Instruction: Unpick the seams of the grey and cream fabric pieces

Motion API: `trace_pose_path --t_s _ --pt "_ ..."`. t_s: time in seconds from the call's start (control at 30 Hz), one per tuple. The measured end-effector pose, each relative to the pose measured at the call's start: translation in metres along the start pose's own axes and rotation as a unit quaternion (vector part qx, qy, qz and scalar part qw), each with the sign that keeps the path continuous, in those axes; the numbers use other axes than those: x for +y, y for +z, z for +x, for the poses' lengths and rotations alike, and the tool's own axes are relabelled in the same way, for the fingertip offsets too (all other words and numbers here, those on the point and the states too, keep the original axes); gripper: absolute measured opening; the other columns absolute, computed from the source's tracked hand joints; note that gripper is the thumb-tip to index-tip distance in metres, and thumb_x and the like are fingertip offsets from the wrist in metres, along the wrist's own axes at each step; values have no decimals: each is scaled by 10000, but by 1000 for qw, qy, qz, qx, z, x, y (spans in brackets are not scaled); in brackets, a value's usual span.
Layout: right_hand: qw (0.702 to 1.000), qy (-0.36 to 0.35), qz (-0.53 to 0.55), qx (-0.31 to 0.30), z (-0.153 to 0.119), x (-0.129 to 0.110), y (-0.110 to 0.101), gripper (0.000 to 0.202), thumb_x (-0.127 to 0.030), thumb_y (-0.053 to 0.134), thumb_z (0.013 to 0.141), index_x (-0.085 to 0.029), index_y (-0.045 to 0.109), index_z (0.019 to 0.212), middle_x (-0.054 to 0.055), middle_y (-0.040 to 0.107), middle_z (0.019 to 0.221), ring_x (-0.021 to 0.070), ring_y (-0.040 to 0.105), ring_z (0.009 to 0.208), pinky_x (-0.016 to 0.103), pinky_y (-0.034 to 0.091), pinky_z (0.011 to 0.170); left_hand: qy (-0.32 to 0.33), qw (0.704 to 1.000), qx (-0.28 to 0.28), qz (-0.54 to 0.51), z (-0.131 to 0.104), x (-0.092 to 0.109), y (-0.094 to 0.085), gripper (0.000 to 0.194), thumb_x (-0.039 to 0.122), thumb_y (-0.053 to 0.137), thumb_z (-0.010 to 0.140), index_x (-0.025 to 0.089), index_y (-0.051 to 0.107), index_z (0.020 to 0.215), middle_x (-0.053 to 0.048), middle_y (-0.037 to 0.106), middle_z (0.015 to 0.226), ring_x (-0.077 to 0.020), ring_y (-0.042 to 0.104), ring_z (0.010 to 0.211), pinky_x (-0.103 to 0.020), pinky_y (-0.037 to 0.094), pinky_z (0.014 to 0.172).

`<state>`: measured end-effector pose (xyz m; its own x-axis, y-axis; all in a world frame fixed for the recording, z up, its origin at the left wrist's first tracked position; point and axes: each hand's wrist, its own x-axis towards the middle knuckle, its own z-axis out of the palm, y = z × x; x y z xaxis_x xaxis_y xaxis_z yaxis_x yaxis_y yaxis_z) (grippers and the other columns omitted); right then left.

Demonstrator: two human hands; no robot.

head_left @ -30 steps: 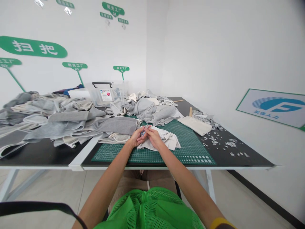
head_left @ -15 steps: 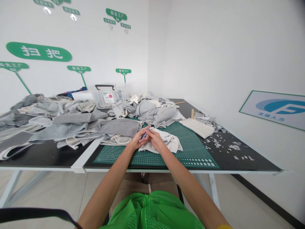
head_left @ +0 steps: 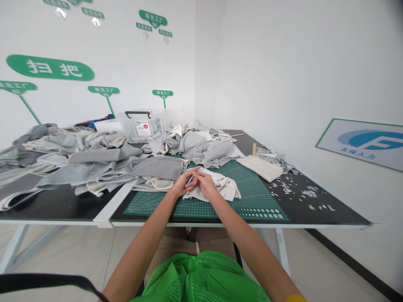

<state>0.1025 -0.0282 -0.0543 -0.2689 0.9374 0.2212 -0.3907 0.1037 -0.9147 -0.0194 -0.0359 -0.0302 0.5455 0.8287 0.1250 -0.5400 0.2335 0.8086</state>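
My left hand [head_left: 181,183] is closed around a slim blue object [head_left: 190,179]. Only a short piece of it shows between the fingers, too little to tell its kind. My right hand [head_left: 204,183] meets the left at the fingertips, its fingers pressed together. What they pinch, if anything, is hidden. A crumpled off-white cloth [head_left: 227,187] lies under and beside my right hand on the green cutting mat [head_left: 248,191]. Folded grey cloth [head_left: 157,167] lies just left of my left hand.
Heaps of grey and cream cloth [head_left: 91,157] cover the left table, with more cloth [head_left: 201,147] ahead. A clear lidded plastic box [head_left: 134,126] stands behind. To the right lie a folded cream cloth [head_left: 260,167], a wooden stick [head_left: 254,149] and scattered scraps [head_left: 285,186].
Both hands stay together in almost the same spot, with only a slight shift of the fingers. The view has moved a little; the cloths lie as before.
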Motion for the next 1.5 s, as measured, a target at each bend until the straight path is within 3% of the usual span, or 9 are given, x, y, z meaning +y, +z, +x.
trace_pose_path --t_s 0.43,0.8,0.9,1.2,1.5 --pt "1000 1 9 -1 -1 -4 2 269 -318 567 912 -140 579 1113 64 615 1086 173 623 913 366 537 787 -32 999 -12 -21 -1 1 0 400 313 442 953 157 479 1320 77 461 458 -26 207 220 -101 201 224" --pt "999 -3 44 -19 -4 -11 3 191 -279 579 907 -129 603 1024 26 639 938 123 625 767 296 540 696 -18 999 -9 -29 -6 5 4 432 282 371 982 177 381 1401 45 553 531 -24 249 217 -106 250 233" --pt "998 2 48 -29 -5 -12 3 173 -285 579 909 -123 615 954 -2 638 820 101 613 675 273 535 657 -22 999 -3 -26 -8 7 6 436 241 352 982 188 358 1416 34 573 556 -21 251 219 -105 243 238" --pt "999 0 42 -10 -8 -10 10 204 -324 588 902 -128 616 954 -72 547 575 74 560 476 209 491 484 10 999 45 1 -2 1 10 523 271 544 887 158 422 1383 31 583 538 -54 383 283 -144 349 310" --pt "999 -14 25 19 -5 -4 8 226 -338 556 921 -123 611 963 -13 629 764 85 600 601 236 525 574 14 999 45 6 -2 2 11 443 274 564 858 139 522 1278 38 570 532 -27 277 269 -122 228 278"
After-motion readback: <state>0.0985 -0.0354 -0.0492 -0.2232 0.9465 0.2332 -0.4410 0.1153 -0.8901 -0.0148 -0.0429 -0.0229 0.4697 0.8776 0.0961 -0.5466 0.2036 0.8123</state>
